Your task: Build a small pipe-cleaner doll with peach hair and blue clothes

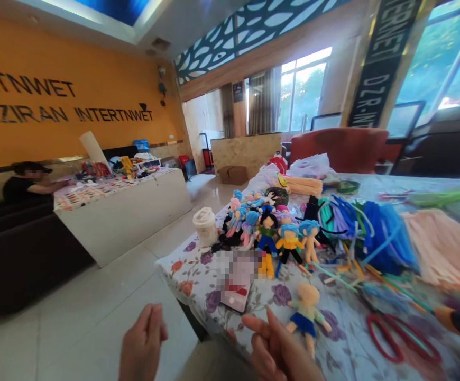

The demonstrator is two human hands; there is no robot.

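Note:
My left hand is raised in front of the table's near left edge, its fingers curled and pressed together. Whatever may be between them is hidden. Over the near edge of the tablecloth is my right hand, index finger stretched out, the others partly bent, with nothing visible in it. Just beyond its fingertips lies a phone with a lit screen, partly blurred out. To the right of this hand, a small fuzzy doll in a blue skirt lies on the cloth. Red-handled scissors rest further right.
Several finished-looking dolls crowd the table's middle, beside a lidded white cup. Bundles of blue fuzzy stems and peach fuzzy stems lie on the right. Across the floor, a person sits at another cluttered table.

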